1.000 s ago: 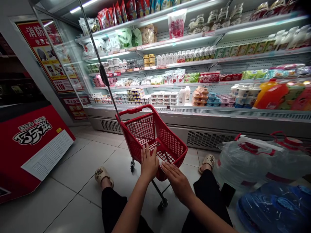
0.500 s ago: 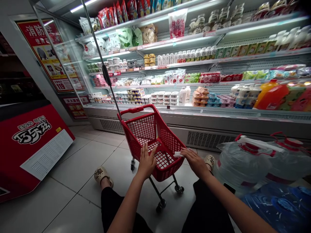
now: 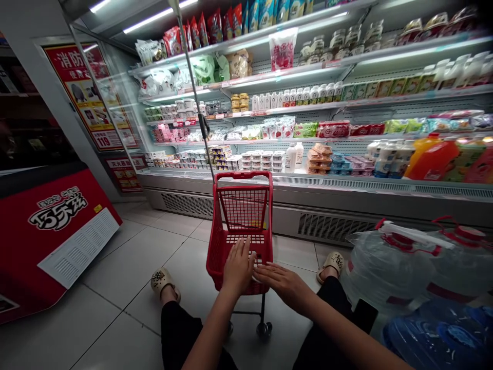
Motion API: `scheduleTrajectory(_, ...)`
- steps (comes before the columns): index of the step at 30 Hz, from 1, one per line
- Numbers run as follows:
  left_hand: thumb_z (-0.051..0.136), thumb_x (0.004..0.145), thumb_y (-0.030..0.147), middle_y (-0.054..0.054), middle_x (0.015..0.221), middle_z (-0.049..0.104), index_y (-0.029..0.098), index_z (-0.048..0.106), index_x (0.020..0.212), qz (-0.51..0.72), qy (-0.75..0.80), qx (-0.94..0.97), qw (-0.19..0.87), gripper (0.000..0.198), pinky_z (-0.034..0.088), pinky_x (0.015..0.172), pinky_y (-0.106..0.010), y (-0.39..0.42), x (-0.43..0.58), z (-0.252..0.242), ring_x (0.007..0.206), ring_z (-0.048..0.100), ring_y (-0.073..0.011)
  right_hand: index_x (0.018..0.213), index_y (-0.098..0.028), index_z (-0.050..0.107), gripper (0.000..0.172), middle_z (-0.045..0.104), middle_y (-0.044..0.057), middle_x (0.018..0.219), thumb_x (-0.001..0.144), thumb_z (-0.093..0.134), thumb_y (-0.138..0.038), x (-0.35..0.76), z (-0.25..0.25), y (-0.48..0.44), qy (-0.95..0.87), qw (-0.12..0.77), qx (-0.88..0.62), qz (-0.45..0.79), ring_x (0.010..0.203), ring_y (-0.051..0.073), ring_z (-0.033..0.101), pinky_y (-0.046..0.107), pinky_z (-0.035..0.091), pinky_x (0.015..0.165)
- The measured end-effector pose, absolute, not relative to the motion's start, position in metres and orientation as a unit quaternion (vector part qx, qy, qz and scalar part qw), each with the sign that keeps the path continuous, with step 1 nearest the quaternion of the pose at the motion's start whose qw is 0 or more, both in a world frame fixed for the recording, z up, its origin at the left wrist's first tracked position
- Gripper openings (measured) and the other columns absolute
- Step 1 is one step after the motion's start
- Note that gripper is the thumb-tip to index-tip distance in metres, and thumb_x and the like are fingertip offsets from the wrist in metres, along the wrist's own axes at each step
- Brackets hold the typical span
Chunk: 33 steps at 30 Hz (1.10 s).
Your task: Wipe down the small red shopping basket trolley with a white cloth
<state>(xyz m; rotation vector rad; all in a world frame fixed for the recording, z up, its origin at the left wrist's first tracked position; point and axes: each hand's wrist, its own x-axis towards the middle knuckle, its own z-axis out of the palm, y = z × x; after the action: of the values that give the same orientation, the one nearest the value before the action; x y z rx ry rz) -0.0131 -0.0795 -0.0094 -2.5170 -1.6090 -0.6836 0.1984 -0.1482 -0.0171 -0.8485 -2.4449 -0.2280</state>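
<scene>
In front of me stands a small red plastic shopping cart on dark legs with casters, its lattice back facing me. My left hand lies at the near rim of its basket, fingers stretched upward. My right hand reaches in from the right, fingers straight and close together, their tips beside the left hand. Under those right fingertips a little of a thin white piece, like a folded wipe, shows; most of it is hidden. A thin pole rises from behind the cart's handle.
An open chilled display case with packed shelves runs across the back. Large water jugs and a blue bottle stand at right, near a dark phone-like slab. At left is a red freezer. My feet flank the cart.
The cart has turned from an angle to nearly straight on. My right hand has moved left with the white piece, from the right rim to beside my left hand.
</scene>
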Motion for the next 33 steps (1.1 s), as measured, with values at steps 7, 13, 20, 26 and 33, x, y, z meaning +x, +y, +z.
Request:
scheduleTrajectory(7, 0.031, 0.104, 0.064, -0.01, 0.163, 0.042, 0.02, 0.024, 0.164, -0.213, -0.528, -0.821, 0.052, 0.074, 0.031, 0.124, -0.048, -0.098, -0.042, -0.016, 0.152, 0.038, -0.0256, 0.146, -0.024, 0.054, 0.051, 0.062, 0.004, 0.146, 0.1, 0.049, -0.004, 0.208, 0.002, -0.1, -0.921, 0.266, -0.272, -0.089, 0.139, 0.016, 0.054, 0.042, 0.042, 0.121)
scheduleTrajectory(13, 0.035, 0.104, 0.063, -0.004, 0.164, 0.042, 0.028, 0.017, 0.166, -0.191, -0.497, -0.843, 0.068, 0.073, 0.03, 0.124, -0.048, -0.093, -0.066, -0.008, 0.15, 0.039, -0.0238, 0.143, -0.021, 0.058, 0.056, 0.063, 0.008, 0.144, 0.094, 0.046, 0.003, 0.225, 0.004, -0.052, -0.877, 0.301, -0.357, -0.115, 0.14, 0.02, 0.053, 0.049, 0.045, 0.119)
scheduleTrajectory(20, 0.031, 0.106, 0.06, -0.003, 0.166, 0.039, 0.03, 0.01, 0.166, -0.21, -0.508, -0.834, 0.054, 0.07, 0.03, 0.123, -0.047, -0.098, -0.063, -0.004, 0.152, 0.037, -0.0231, 0.148, -0.019, 0.054, 0.06, 0.06, 0.008, 0.148, 0.093, 0.043, 0.003, 0.175, -0.014, -0.114, -0.863, 0.321, -0.365, -0.138, 0.14, 0.021, 0.053, 0.045, 0.046, 0.119)
scheduleTrajectory(26, 0.03, 0.105, 0.062, -0.004, 0.167, 0.035, 0.029, 0.005, 0.166, -0.217, -0.491, -0.842, 0.049, 0.073, 0.029, 0.124, -0.046, -0.1, -0.07, -0.001, 0.153, 0.035, -0.0228, 0.151, -0.017, 0.048, 0.053, 0.061, 0.005, 0.147, 0.1, 0.045, -0.004, 0.147, -0.019, -0.156, -0.905, 0.31, -0.261, -0.132, 0.143, 0.017, 0.049, 0.04, 0.043, 0.121)
scheduleTrajectory(33, 0.034, 0.105, 0.062, -0.004, 0.167, 0.036, 0.028, 0.013, 0.166, -0.193, -0.485, -0.852, 0.036, 0.073, 0.028, 0.125, -0.046, -0.1, -0.066, 0.0, 0.152, 0.035, -0.0234, 0.151, -0.024, 0.05, 0.066, 0.06, 0.005, 0.149, 0.092, 0.042, 0.004, 0.207, -0.002, -0.078, -0.876, 0.313, -0.346, -0.121, 0.142, 0.018, 0.05, 0.048, 0.043, 0.12)
